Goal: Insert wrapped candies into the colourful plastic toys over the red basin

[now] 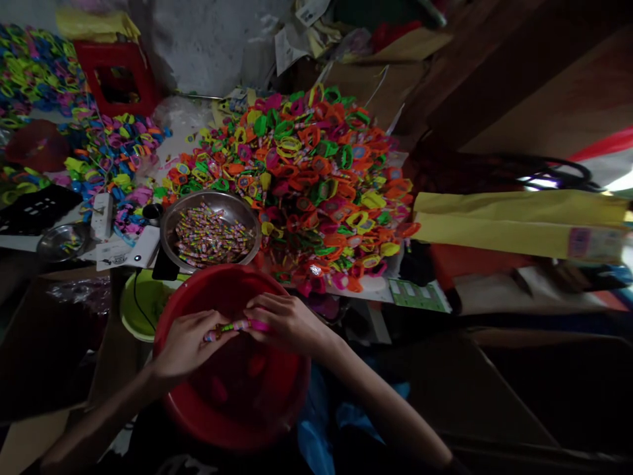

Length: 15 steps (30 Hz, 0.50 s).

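Over a red basin [173, 396], both my hands meet at a thin stick in a patterned wrapper [241, 325], pink, white and green like a candy roll. My left hand [185, 343] pinches its left end between thumb and fingers. Around the right end, where a bright pink plastic piece [260, 325] shows, the fingers of my right hand [289, 323] are closed. Part of that piece is hidden by the fingers. A few reddish pieces lie dimly at the basin's bottom.
Behind the basin stands a steel bowl [168, 224] of small wrapped sticks. A big heap of colourful plastic toy watches [326, 178] covers the table. Left are a white power strip [101, 216], a green basin [131, 303] and a red stool [116, 79]; cartons flank me.
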Motion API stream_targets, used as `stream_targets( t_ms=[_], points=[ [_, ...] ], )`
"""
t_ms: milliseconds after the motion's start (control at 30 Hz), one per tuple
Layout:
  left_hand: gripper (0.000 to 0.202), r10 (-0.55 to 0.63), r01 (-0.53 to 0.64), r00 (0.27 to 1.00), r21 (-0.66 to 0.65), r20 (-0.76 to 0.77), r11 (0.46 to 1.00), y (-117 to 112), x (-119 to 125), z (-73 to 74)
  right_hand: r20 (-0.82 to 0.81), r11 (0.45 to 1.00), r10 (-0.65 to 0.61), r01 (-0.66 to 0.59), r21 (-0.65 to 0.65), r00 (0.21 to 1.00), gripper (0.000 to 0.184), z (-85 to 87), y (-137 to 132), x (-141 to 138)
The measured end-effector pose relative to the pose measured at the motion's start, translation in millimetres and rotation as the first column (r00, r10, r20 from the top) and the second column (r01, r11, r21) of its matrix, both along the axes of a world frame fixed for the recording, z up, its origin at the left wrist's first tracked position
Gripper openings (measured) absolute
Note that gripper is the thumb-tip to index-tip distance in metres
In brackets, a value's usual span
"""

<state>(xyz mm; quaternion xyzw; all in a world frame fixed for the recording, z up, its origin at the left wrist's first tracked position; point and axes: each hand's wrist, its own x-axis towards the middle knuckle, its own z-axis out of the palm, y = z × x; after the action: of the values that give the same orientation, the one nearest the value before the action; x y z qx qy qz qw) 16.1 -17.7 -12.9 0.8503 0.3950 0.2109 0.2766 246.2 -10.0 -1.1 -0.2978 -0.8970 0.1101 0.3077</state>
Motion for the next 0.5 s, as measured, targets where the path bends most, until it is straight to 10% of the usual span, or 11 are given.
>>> stream_targets(
  t_ms=[333, 500],
  points=[
    [0.024, 0.065, -0.083, 0.996, -0.32, -0.068, 0.944, -0.5, -1.8, -1.7, 0.163, 0.983, 0.001, 0.03, -0.184, 0.987, 0.017, -2.0, -4.0, -6.7],
    [0.031, 0.107, -0.181, 0.98, -0.511, -0.17, 0.84, 9.7, -13.2, -11.3, 0.273, 0.81, 0.163, 0.029, -0.585, 0.948, 0.006, -5.8, 8.2, 8.5]
  ],
)
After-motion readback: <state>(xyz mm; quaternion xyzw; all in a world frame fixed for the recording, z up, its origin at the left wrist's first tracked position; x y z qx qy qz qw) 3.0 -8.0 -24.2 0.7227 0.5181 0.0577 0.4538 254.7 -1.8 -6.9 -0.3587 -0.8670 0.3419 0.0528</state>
